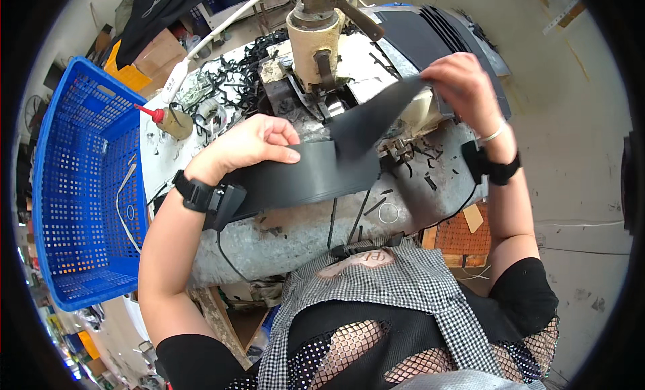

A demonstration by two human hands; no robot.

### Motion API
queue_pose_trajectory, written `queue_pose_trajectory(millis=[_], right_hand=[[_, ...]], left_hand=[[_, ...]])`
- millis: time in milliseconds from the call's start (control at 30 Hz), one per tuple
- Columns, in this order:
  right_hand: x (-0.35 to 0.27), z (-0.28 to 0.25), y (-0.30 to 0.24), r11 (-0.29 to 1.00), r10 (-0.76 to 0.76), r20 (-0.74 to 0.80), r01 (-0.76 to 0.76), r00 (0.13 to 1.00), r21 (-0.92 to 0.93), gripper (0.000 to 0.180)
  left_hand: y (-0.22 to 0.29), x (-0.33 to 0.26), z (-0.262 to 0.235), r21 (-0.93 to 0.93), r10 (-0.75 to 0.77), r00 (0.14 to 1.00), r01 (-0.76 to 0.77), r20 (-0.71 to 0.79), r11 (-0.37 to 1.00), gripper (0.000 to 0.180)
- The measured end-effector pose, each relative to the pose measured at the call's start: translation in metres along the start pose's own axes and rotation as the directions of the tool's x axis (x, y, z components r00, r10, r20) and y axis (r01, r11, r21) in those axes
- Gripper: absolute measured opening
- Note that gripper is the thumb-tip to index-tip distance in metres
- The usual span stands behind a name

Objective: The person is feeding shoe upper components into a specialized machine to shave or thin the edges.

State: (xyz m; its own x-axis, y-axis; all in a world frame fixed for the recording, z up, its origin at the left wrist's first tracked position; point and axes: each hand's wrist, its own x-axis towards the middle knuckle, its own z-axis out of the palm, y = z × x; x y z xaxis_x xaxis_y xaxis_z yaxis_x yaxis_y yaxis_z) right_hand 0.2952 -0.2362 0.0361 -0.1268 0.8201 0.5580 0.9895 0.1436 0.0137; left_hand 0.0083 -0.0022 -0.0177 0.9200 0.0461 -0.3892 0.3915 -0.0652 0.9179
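My left hand (252, 143) is closed on the upper edge of a black, leather-like sheet (289, 182), its thumb lying on top. The sheet extends over the near side of the metal worktable. Up and to the right, my right hand (465, 88) pinches the tip of a black flap (376, 118), which slants down to the sheet's right part. That flap is slightly blurred, and I cannot tell whether it belongs to the same sheet. Just beyond the black material stands a cream-coloured machine (313, 51) with a metal working head.
A blue plastic basket (87, 292) stands at the left. Black offcuts (242, 74) are heaped behind the machine's left side, near a red-tipped bottle (171, 121). Black sheets (430, 40) lie at the back right. A thin ring (388, 213) rests on the table's near part.
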Motion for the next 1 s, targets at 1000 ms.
queue_pose_trajectory(millis=[1000], right_hand=[[-0.029,-0.041,0.064,0.663,0.628,0.394,-0.727,0.671,0.18,0.029]], left_hand=[[-0.008,-0.011,-0.008,-0.001,-0.083,0.997,0.083,-0.005,0.997,0.013]])
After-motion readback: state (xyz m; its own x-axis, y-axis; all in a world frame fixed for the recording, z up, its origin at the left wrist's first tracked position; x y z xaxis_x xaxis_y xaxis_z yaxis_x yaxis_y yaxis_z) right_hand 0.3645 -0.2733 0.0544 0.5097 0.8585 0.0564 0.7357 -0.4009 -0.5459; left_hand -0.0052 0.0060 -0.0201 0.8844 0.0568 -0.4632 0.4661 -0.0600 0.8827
